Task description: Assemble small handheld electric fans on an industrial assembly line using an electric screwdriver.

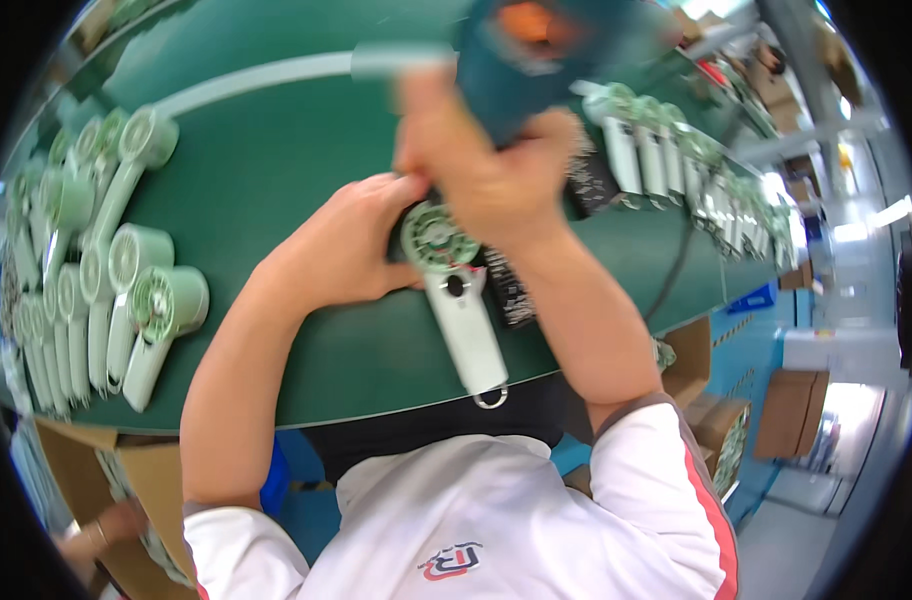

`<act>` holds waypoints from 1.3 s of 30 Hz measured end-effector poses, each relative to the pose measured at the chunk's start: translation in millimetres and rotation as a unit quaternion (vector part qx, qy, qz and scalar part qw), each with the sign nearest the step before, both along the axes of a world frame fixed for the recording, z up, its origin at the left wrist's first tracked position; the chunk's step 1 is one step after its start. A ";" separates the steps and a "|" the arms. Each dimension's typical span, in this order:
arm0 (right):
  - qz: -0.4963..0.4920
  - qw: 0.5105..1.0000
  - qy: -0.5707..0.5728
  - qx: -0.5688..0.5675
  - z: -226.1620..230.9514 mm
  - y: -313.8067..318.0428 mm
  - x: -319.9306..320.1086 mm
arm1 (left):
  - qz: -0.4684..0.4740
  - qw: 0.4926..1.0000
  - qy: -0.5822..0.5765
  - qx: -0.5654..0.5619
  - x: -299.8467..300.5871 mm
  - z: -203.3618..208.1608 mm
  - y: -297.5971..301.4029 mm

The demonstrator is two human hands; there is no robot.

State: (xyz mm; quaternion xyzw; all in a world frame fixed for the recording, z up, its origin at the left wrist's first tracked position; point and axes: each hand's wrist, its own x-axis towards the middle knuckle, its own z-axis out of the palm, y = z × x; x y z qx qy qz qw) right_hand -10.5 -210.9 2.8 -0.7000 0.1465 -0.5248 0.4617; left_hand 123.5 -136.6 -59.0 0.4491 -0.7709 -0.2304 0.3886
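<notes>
A handheld fan with a pale green round head and a white handle (468, 345) lies at the middle of the green table, its wrist ring toward me. My left hand (351, 245) closes round the left side of the fan head (439, 238), where inner parts and a bit of red wire show. Above it, my right hand (491, 170) grips a dark teal power drill (521, 75), blurred by motion. The drill's tip is hidden behind my hands. A black piece with white markings (509, 285) lies beside the fan, partly under my right forearm.
Rows of similar fans (126, 290) stand along the left of the table, and more (656, 150) lie at the far right. A second black marked piece (589, 178) is near those. A dark cable (676, 265) runs down the right side. Cardboard boxes (151, 490) sit below the table edge.
</notes>
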 end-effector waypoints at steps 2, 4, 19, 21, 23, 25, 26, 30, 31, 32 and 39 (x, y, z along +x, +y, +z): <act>0.014 1.000 -0.009 -0.015 2.5 0.4 -2.0 | 0.025 0.998 -0.019 0.059 -1.7 4.8 1.6; 0.019 0.993 -0.039 -0.106 2.9 -10.1 -2.2 | 0.017 0.998 -0.013 0.051 -6.1 9.6 4.6; -0.458 0.807 0.180 0.326 -18.3 -19.0 -282.4 | 0.029 0.994 -0.030 0.101 -13.8 20.1 3.4; -0.510 0.735 0.359 0.267 -36.8 -32.4 -300.0 | 0.039 0.994 -0.016 0.104 -11.8 15.0 4.2; -0.554 0.580 0.575 0.160 -39.8 -33.3 -304.2 | 0.036 0.994 -0.010 0.099 -12.3 12.9 4.1; -0.557 0.574 0.579 0.162 -41.8 -42.3 -304.6 | 0.051 0.994 0.017 0.094 -12.0 10.8 8.4; -0.558 0.567 0.584 0.158 -44.3 -47.5 -303.4 | 0.055 0.993 0.012 0.100 -12.7 10.9 8.6; -0.546 0.541 0.612 0.185 -56.4 -63.2 -306.6 | 0.042 0.999 -0.016 0.015 -8.3 5.0 5.0; -0.536 0.536 0.627 0.178 -49.7 -56.3 -303.6 | 0.042 0.998 -0.033 0.033 -9.0 5.6 2.1; -0.536 0.526 0.641 0.157 -49.3 -53.7 -311.2 | 0.028 0.999 -0.025 0.015 -9.2 5.5 -0.8; -0.538 0.655 0.512 -0.140 -3.1 18.5 -220.3 | 0.020 0.995 0.040 0.085 1.3 5.9 4.1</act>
